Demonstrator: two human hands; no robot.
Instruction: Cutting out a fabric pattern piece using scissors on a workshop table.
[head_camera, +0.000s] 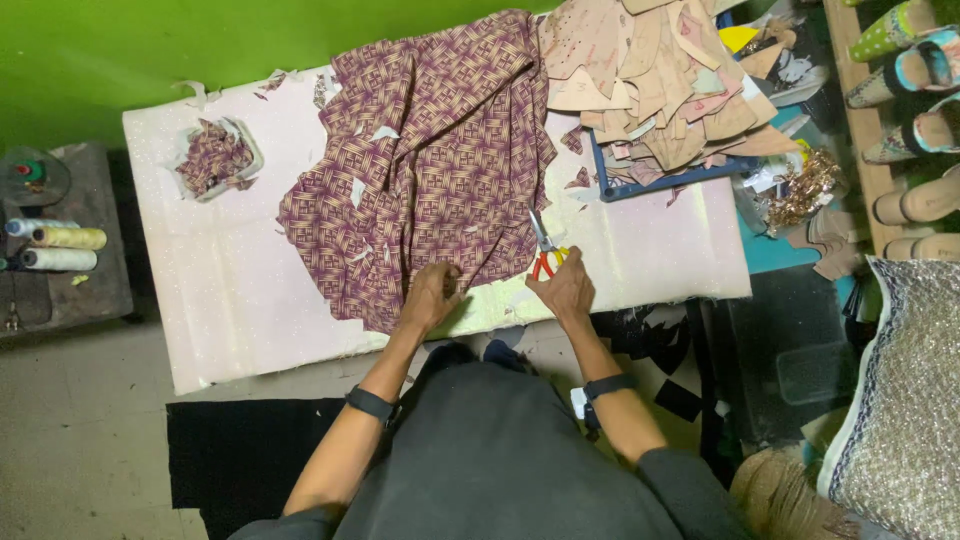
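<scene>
Gripping orange-handled scissors (543, 252), the right hand (566, 288) works while the flat left hand (432, 295) presses patterned purple cloth (430, 170).

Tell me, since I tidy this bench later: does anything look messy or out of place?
Yes. Small offcuts lie scattered on the patterned fabric and along the far edge of the white board. The pile of tan cut pieces spills past its blue tray.

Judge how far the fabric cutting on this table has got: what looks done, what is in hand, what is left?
Done: a small tray holds cut patterned pieces, and scraps litter the cloth. In hand: the right hand grips orange-handled scissors at the edge of the purple patterned fabric, while the left hand presses it flat. Left: most of the fabric appears uncut.
</scene>
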